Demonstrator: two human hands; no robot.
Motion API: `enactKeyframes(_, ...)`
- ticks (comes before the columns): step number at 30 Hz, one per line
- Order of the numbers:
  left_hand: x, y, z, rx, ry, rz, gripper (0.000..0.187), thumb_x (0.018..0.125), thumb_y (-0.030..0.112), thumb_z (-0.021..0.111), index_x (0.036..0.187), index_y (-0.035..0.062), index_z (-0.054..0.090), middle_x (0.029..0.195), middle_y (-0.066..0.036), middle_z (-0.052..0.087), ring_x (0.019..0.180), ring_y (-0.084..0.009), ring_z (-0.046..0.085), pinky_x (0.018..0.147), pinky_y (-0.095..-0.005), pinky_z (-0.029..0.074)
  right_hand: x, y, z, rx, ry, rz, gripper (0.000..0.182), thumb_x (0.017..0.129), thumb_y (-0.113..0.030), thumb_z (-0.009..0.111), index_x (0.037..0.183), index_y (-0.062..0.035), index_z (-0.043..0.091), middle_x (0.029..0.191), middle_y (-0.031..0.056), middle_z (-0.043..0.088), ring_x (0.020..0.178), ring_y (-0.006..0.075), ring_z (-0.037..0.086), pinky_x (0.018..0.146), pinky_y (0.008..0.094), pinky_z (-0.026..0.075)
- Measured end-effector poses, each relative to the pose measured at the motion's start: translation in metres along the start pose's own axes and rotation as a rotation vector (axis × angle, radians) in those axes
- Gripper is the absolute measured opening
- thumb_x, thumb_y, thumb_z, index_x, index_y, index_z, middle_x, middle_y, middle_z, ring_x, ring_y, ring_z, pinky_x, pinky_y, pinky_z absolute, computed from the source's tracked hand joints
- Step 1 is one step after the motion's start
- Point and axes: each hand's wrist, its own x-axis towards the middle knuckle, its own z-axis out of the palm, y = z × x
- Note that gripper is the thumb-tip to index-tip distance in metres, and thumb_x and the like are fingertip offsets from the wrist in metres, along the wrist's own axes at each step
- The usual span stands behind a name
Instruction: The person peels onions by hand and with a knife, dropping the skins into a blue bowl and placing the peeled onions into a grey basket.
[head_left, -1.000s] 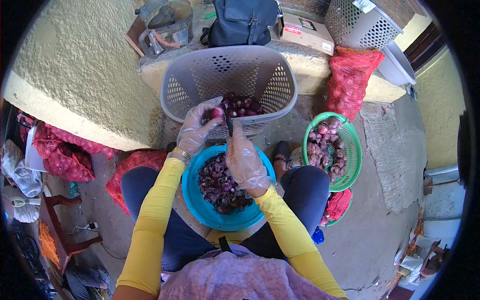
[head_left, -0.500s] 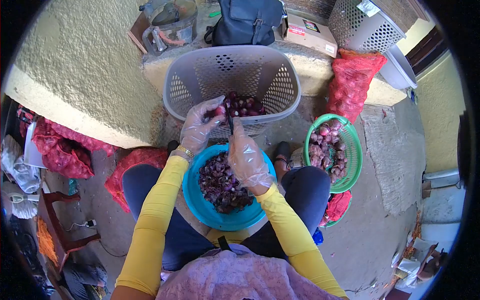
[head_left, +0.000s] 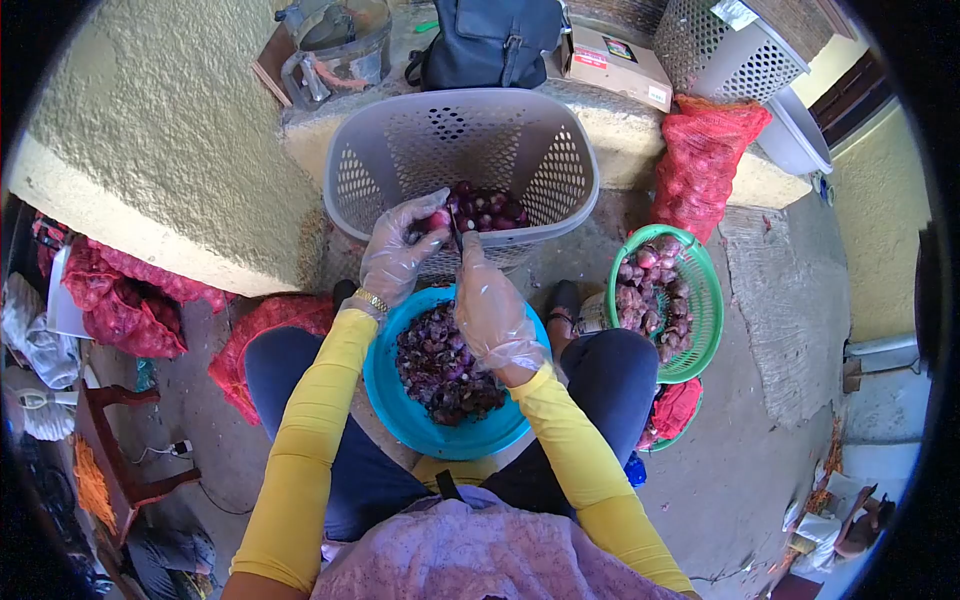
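In a clear plastic glove, my left hand [head_left: 398,245] is closed on a red onion [head_left: 437,220] at the near rim of the grey perforated basket [head_left: 345,205]. My right hand [head_left: 490,310], gloved the same way, grips a knife [head_left: 457,232] whose dark blade points up beside the onion. Several peeled red onions [head_left: 490,210] lie at the bottom of that basket. Below my hands, between my knees, a blue basin [head_left: 395,420] holds a heap of purple onion skins and trimmings [head_left: 445,365]. My right hand's fingers partly cover the knife's handle.
On the right, a green basket [head_left: 712,310] holds unpeeled onions [head_left: 655,300]. Red mesh sacks of onions stand behind it [head_left: 708,165] and at the left [head_left: 130,300]. A black backpack [head_left: 495,45] and a cardboard box [head_left: 618,68] sit on the ledge. A wooden stool [head_left: 125,440] is lower left.
Hardly anything differs. The view has shifted very slightly; both hands keep their hold on the onion and the knife.
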Motion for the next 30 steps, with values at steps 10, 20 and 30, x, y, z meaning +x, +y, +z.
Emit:
enactKeyframes(10, 0.000, 0.001, 0.002, -0.096, 0.012, -0.014, 0.044, 0.087, 0.002, 0.079, 0.130, 0.0035, 0.067, 0.140, -0.011, 0.066, 0.124, -0.0203, 0.062, 0.110, -0.0361, 0.048, 0.004, -0.002, 0.003, -0.043, -0.023, 0.032, 0.053, 0.089, 0.003, 0.056, 0.141, 0.0095, 0.048, 0.099, 0.0306, 0.071, 0.088, 0.0460, 0.072, 0.074, 0.0525, 0.058)
enactKeyframes(20, -0.001, -0.007, 0.002, 0.036, 0.030, 0.004, 0.043, 0.087, 0.002, 0.079, 0.128, 0.0038, 0.066, 0.138, -0.010, 0.068, 0.125, -0.0217, 0.062, 0.109, -0.0360, 0.048, 0.011, 0.007, 0.008, 0.021, -0.005, -0.013, 0.053, 0.093, 0.000, 0.053, 0.143, 0.0134, 0.044, 0.092, 0.0332, 0.069, 0.085, 0.0485, 0.070, 0.074, 0.0551, 0.056)
enactKeyframes(30, -0.003, -0.001, 0.003, 0.062, 0.024, 0.066, 0.041, 0.087, -0.001, 0.078, 0.125, 0.0031, 0.066, 0.139, -0.013, 0.067, 0.127, -0.0230, 0.062, 0.110, -0.0376, 0.049, 0.009, 0.004, 0.011, 0.053, 0.004, 0.015, 0.042, 0.099, -0.005, 0.049, 0.137, 0.0116, 0.046, 0.086, 0.0356, 0.068, 0.082, 0.0523, 0.069, 0.071, 0.0604, 0.054)
